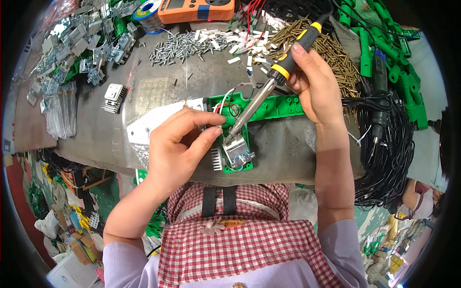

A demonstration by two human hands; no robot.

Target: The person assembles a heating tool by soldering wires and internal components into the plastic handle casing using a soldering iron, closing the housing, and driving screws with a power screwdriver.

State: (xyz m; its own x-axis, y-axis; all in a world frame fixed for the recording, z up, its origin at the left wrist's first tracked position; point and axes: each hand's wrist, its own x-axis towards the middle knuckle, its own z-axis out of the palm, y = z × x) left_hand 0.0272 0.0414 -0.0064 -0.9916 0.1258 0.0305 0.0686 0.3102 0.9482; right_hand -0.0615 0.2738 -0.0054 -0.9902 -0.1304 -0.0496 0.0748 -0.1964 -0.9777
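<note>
My right hand [314, 84] grips the black and yellow handle of a soldering iron [257, 105], tilted so its tip points down and left. That tip meets the upper end of a silvery metal part [236, 150] lying in an open green plastic housing [276, 109]. The finger and thumb of my left hand [177, 139] pinch a thin wire beside the tip; its end is mostly hidden by the fingers. Red and white wires [225, 106] curl inside the housing. A white finned heat sink [217, 159] shows at the housing's left edge.
Metal parts [86, 45] are heaped at far left, near a loose heat sink [114, 97]. Silver screws [180, 47], brass-coloured pins [336, 53], a solder spool [149, 14] and an orange meter [194, 9] lie beyond. Black cables [384, 153] and green housings [408, 91] crowd the right.
</note>
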